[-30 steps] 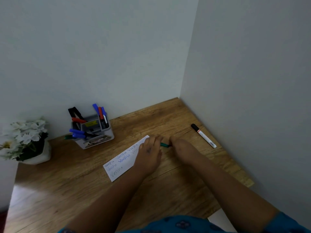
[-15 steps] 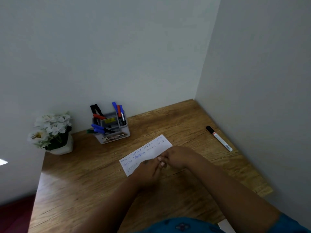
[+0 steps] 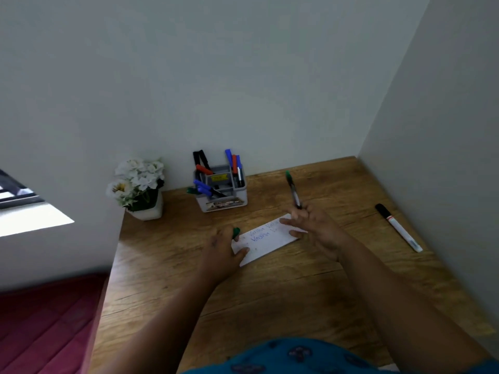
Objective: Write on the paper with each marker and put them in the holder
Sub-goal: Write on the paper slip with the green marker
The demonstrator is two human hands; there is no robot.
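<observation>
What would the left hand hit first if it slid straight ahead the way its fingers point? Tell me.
Likely the grey marker holder. The left hand, gripping the green cap, points up the table towards it; depth is unclear.

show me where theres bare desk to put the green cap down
Bare wood lies between the paper and the black marker, and along the near edge in front of both arms. It is crowded at the back left, where the holder stands beside the flower pot.
</observation>
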